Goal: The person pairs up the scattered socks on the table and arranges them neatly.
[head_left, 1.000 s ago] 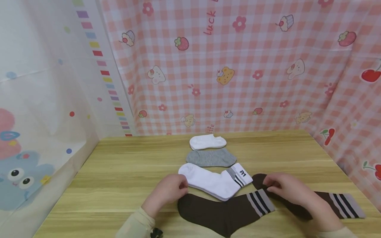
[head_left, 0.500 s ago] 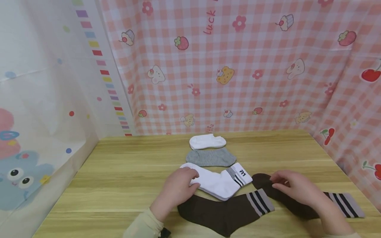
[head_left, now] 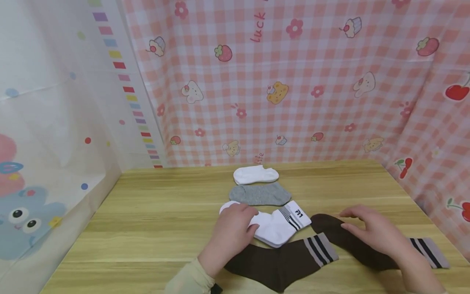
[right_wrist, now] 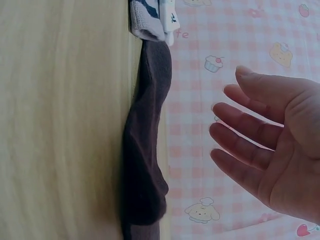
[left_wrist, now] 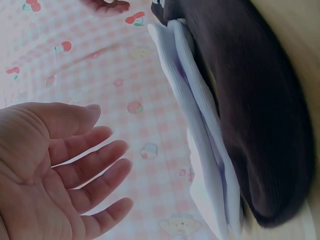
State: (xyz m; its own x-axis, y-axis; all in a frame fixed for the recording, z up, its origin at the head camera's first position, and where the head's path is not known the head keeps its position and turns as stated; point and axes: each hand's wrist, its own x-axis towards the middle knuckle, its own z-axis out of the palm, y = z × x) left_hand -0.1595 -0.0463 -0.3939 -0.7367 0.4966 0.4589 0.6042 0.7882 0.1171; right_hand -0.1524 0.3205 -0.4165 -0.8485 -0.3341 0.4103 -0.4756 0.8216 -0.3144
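My left hand (head_left: 231, 230) hovers over the toe half of a white sock (head_left: 275, 228) with black stripes on its cuff, hiding part of it. Relaxed, parted fingers (left_wrist: 102, 152) with nothing between them show in the left wrist view. Just in front lies a dark brown sock (head_left: 279, 265) with a grey and black striped cuff, its toe partly behind my left wrist. On the right, my right hand (head_left: 378, 232) is held above a matching brown sock (head_left: 330, 228), covering its middle. Its fingers (right_wrist: 245, 125) are loosely spread and hold nothing in the right wrist view.
Behind the white sock, a grey ankle sock (head_left: 260, 194) and a white low-cut sock (head_left: 256, 175) lie flat in a row. All rest on a wood-grain table (head_left: 154, 212). A pink checked cloth (head_left: 257, 122) hangs along its back edge.
My left hand has moved right, from the toes of the front socks to over the white sock. My right hand has drawn slightly right, its fingers parting above the brown sock. The socks lie still.
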